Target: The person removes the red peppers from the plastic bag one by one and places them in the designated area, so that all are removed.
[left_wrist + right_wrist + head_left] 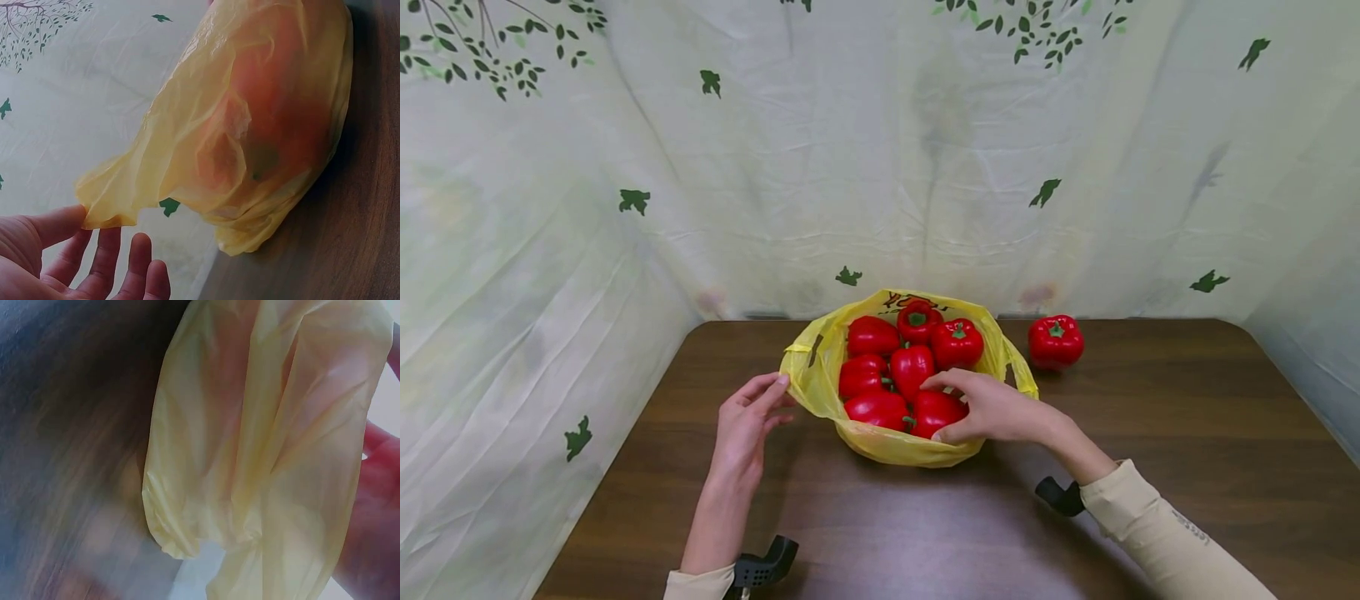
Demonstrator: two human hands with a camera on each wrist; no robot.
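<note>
The yellow plastic bag [887,451] sits open on the wood-grain table [1172,433], holding red bell peppers [912,369]. The left hand [747,429] pinches its rim, other fingers loose; the right hand [1000,408] curls around the front-right pepper [940,410] inside. The bag appears thin, limp: grip the rim. Peppers should be light, firm, slick: cup their sides. A leaf-patterned curtain [865,125] hangs behind.

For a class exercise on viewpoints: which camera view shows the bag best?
The head view: it shows the bag nearly whole, its mouth open, with red peppers inside. The left wrist view shows one side close up, with the left hand pinching its edge. The right wrist view shows creased plastic, cut off by the frame.
</note>
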